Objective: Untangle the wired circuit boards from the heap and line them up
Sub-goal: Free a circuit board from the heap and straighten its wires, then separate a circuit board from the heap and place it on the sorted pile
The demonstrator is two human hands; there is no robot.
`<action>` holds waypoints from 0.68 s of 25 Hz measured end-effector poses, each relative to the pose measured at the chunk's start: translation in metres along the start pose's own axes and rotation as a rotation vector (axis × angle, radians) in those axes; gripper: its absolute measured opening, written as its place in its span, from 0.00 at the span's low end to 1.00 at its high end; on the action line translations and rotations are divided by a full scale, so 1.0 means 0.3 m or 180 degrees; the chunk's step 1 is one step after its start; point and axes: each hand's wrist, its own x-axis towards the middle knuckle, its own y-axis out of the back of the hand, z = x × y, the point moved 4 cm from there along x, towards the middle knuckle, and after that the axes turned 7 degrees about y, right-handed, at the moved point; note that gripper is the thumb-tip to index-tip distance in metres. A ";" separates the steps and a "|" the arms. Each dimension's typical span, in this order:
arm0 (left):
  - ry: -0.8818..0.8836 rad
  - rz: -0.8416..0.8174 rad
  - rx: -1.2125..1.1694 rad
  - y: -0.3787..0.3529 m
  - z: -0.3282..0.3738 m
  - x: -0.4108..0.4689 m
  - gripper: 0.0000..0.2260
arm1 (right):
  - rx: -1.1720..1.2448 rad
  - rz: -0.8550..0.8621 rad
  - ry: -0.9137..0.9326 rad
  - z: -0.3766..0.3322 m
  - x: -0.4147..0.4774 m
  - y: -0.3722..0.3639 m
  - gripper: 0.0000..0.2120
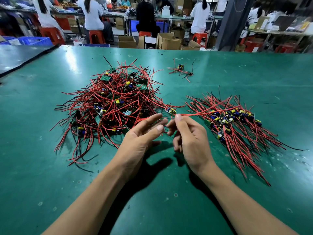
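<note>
Pinch of right hand (191,138) on red wire (189,114); left hand (140,134) slack-fingered, just beside it, near heap (111,102)

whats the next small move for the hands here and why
Probably pull the right hand gently rightward: it pinches the red wires of one board lying at the edge of the heap, its other wires running back into the tangle. The lined-up row lies just to its right.
</note>
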 end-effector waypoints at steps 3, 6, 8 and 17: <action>0.0240 0.0004 -0.0047 -0.007 -0.011 -0.004 0.15 | -0.0434 0.0277 -0.0340 0.030 0.017 0.032 0.29; 0.0331 0.0119 -0.0064 -0.005 -0.012 -0.008 0.12 | -0.0510 0.0520 -0.0880 0.070 0.027 0.067 0.32; 0.0428 0.0137 -0.0161 -0.002 -0.014 -0.009 0.11 | -0.0262 0.0755 -0.1139 0.085 0.034 0.081 0.27; 0.0358 0.0063 0.0010 0.004 -0.017 0.005 0.07 | 0.2613 -0.0078 -0.1535 -0.017 0.078 0.110 0.15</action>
